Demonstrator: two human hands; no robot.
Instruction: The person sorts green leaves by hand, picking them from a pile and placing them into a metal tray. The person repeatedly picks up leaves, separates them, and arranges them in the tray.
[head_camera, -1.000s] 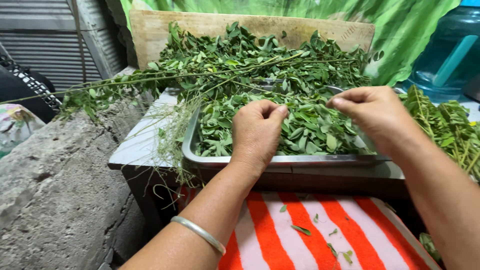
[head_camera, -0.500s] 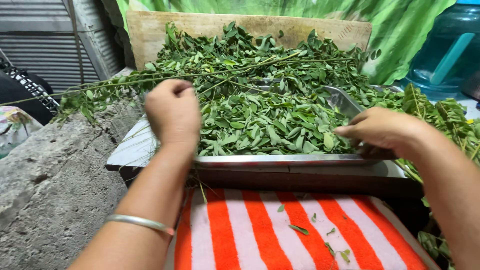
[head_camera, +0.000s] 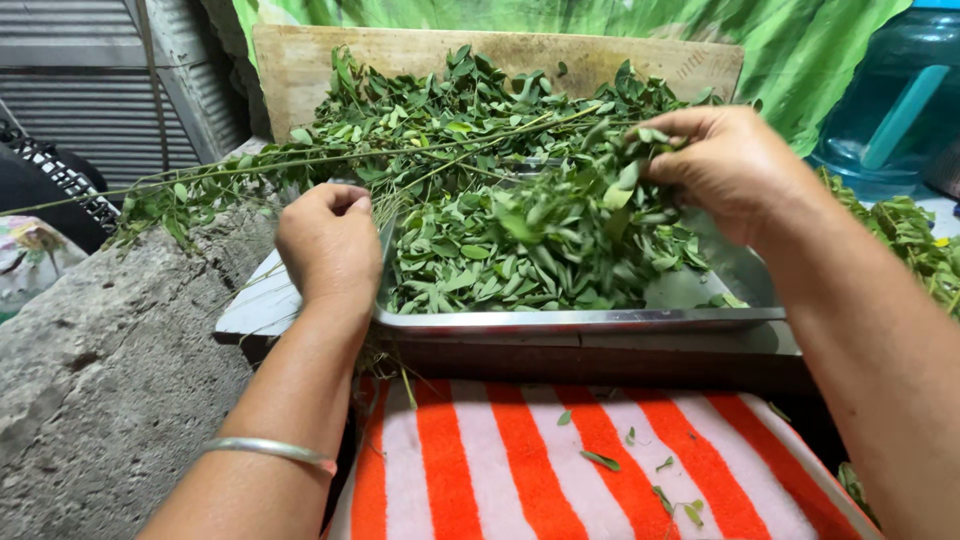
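- Head view shows a metal tray full of small green leaves.
- Right hand is up over the far right part of the tray. Its fingers are pinched together on a leafy sprig, and the sprig hangs down to the leaves in the tray.
- Left hand is at the left end of the tray, just beside its rim. Its fingers are curled shut like a fist. Thin bare stems show by its fingertips, but I cannot tell if it is holding them.
- A silver bangle is on the left wrist.
- Behind the tray lies a big pile of leafy branches. Some long ones stick out far to the left of the tray.
- Behind that pile stands a wooden board.
- In front of the tray, nearer the person, is an orange and white striped cloth with a few loose leaves on it.
- Left of the tray is a rough grey stone block.
- Far right of the tray, at the back, stands a big blue water jug.
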